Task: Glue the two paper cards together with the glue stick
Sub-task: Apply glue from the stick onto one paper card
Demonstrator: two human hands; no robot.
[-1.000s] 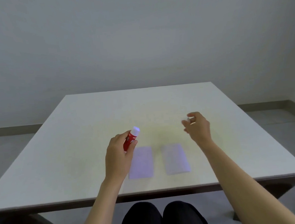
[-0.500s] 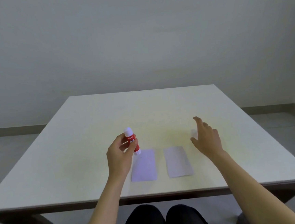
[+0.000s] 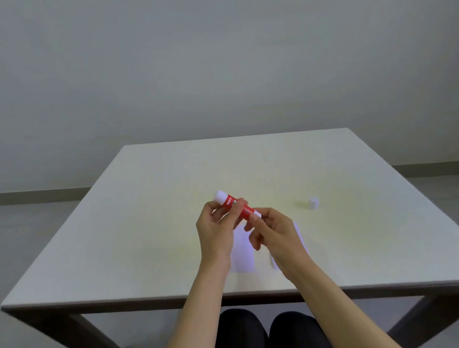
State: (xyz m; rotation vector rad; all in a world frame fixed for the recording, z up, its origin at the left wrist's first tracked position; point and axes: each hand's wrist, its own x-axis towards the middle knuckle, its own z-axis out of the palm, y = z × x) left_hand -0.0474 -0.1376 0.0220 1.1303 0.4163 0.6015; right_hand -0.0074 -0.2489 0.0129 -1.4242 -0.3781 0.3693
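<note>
A red glue stick (image 3: 235,205) with white ends is held tilted above the table, its upper end pointing up and left. My left hand (image 3: 216,231) grips its middle. My right hand (image 3: 273,232) pinches its lower white end with thumb and forefinger. Two pale lilac paper cards lie side by side on the table under my hands: the left card (image 3: 242,251) shows between my wrists, the right card (image 3: 300,235) is mostly hidden by my right hand. The small white cap (image 3: 313,203) stands on the table to the right, apart from both hands.
The pale square table (image 3: 144,223) has dark legs, and its near edge runs just in front of my knees. A grey wall and floor lie beyond it.
My right hand left the white cap on the table and moved left to the glue stick's lower end. My left hand tilted the stick so its top points up and left.
</note>
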